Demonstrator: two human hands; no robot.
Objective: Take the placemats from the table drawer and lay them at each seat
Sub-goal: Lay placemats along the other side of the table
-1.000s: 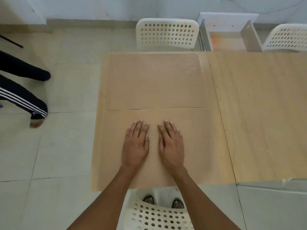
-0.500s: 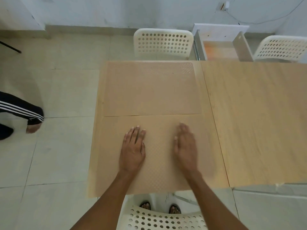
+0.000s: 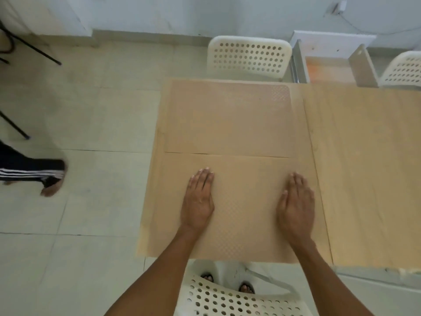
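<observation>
While both hands lay side by side near the middle of the near placemat (image 3: 241, 208) a second ago, the head view now shows them spread well apart: the left hand (image 3: 199, 199) has slid only a little, and the right hand (image 3: 296, 204) has swept out towards the mat's right edge. Both lie flat with straight fingers, pressing and gripping nothing. That reads as a smoothing stroke, so this mat is probably settled at the near chair (image 3: 230, 299). A far placemat (image 3: 227, 117) lies touching it edge to edge, in front of the opposite chair (image 3: 249, 56). Both mats are tan, thin, flat and faintly dimpled, close in colour to the table (image 3: 364, 167). Right of them the table is bare, and the drawer (image 3: 330, 67) stands open beyond, so more seats likely remain.
</observation>
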